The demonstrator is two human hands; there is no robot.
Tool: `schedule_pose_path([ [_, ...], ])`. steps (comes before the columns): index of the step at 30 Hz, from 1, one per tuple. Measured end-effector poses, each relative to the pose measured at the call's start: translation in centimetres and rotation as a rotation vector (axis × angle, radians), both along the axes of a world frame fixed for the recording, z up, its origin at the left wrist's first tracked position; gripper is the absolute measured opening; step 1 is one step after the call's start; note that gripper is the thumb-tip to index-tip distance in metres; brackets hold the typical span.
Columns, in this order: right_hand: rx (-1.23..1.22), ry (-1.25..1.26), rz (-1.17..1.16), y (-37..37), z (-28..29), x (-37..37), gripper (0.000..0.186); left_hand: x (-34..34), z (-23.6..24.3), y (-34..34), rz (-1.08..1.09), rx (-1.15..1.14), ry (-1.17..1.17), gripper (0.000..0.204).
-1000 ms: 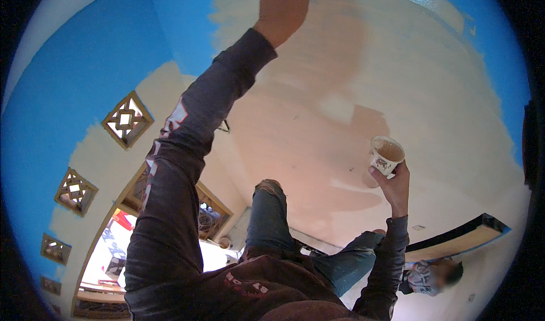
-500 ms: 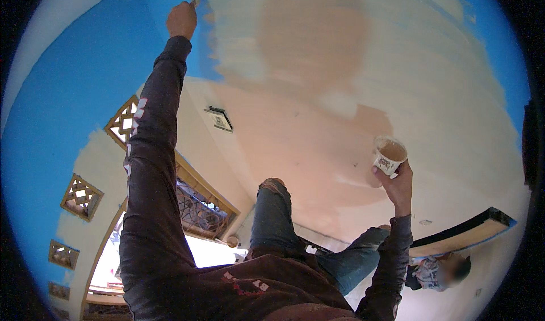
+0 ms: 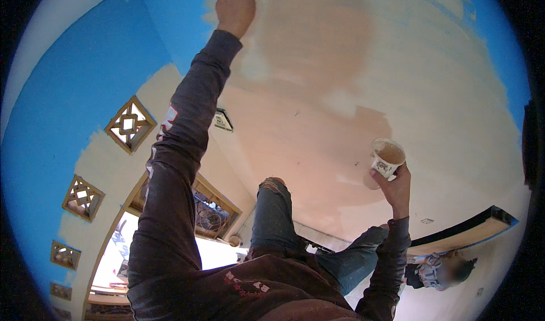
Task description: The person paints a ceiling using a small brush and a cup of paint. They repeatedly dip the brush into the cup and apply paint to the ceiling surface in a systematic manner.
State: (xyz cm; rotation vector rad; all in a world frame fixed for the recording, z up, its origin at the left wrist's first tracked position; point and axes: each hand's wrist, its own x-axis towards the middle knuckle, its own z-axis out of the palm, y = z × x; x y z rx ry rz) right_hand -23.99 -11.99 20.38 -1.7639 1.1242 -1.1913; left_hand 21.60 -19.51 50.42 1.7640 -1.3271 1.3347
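Note:
High at the top, my left hand point(image 3: 235, 10) is closed in a fist against the wall. It grips what seems to be a paintbrush, almost wholly hidden by the fingers. Cream paint covers most of the wall point(image 3: 295, 145); bare blue point(image 3: 176, 26) borders it at the upper left with a ragged, brushed edge. Lower right, my right hand point(image 3: 397, 190) is wrapped round a white plastic tub point(image 3: 385, 166) with a printed side. The tub is tilted a little, and light brown paint coats its inside.
Diamond-shaped lattice vents point(image 3: 130, 124) run down the left wall beside a bright window opening point(image 3: 116, 247). A small wall box point(image 3: 223, 120) sits near the corner. At lower right, a person point(image 3: 437, 271) is below a dark-edged shelf point(image 3: 462, 233). My knees point(image 3: 272, 199) show below.
My left hand has swept right and slightly up along the wall, and cream now covers part of the blue edge near it. My right hand and the tub have barely shifted.

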Motion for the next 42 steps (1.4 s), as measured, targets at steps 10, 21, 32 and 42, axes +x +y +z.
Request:
schedule_pose_path([
  [10, -0.005, -0.013, -0.007, 0.4, 0.5, 0.5, 0.067, -10.4, -0.5, -0.3, -0.168, -0.196, -0.225, 0.024],
  [21, -0.021, -0.043, -0.014, 0.7, 0.8, 0.6, 0.066, -15.1, 0.1, 3.2, -0.422, -0.025, -0.154, 0.034],
  [32, -0.025, -0.026, -0.012, 0.7, 1.0, 0.8, 0.065, 1.3, 4.2, -1.5, -0.682, 0.147, 0.025, 0.031],
  [42, -0.045, 0.029, -0.022, 0.4, 1.1, 0.1, 0.072, 13.9, 2.8, 1.0, -0.635, 0.056, 0.236, 0.034],
])
